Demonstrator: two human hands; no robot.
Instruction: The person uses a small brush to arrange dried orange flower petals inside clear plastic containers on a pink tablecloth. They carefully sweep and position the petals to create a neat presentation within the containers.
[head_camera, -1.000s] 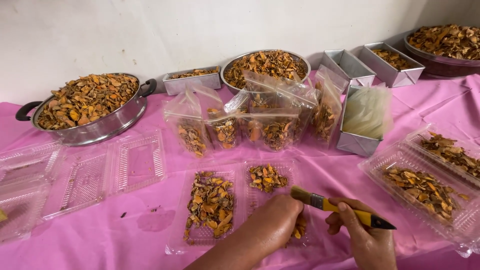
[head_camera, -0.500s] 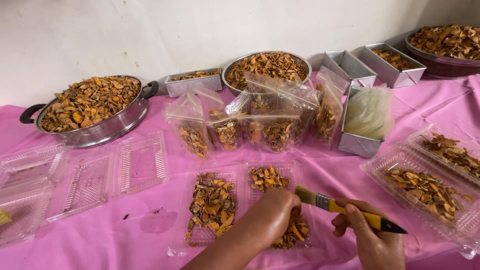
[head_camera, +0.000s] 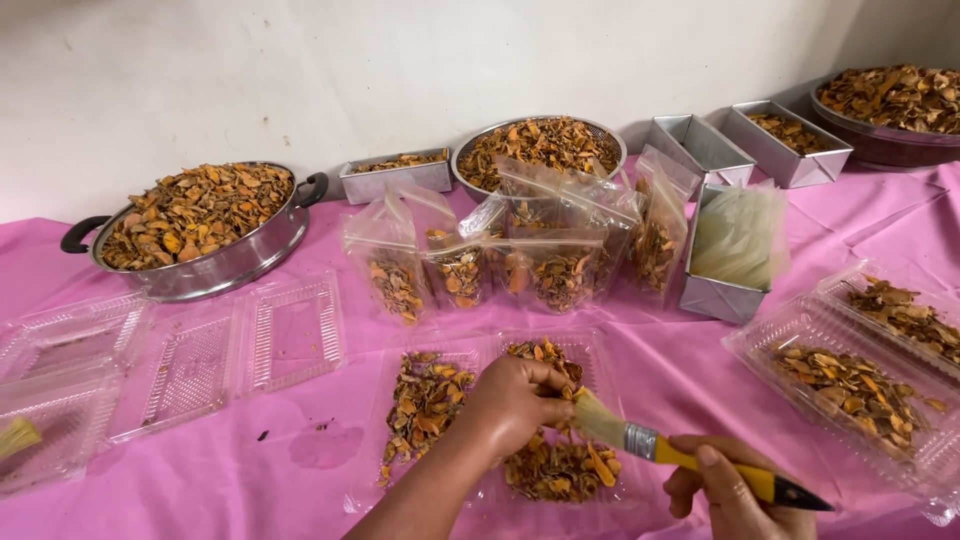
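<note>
1. Head view: the left hand (head_camera: 515, 400) is curled, fingertips pinching dried orange slices (head_camera: 560, 465) over the right half of an open clear tray (head_camera: 470, 345) at the near edge of the pink surface (head_camera: 300, 470).
2. Beside it, the right hand (head_camera: 725, 490) is closed around the yellow handle of a brush (head_camera: 680, 455), its pale bristles touching the pinched slices.
3. Judging by this, the step in hand is brushing the slices clean piece by piece over the tray; the next stroke calls for a steady pinch and light bristle pressure so brittle pieces do not snap.
4. The tray's left half holds a second heap (head_camera: 425, 400) of slices.
5. Behind the tray stand filled clear bags (head_camera: 520, 265), upright and touching one another.
6. To the left lie empty clear trays (head_camera: 200, 350); to the right, two trays (head_camera: 860, 370) hold more slices.
7. At the back sit a handled pan (head_camera: 200, 225), a round metal bowl (head_camera: 540, 145) and rectangular tins (head_camera: 790, 140), most heaped with slices.
</note>
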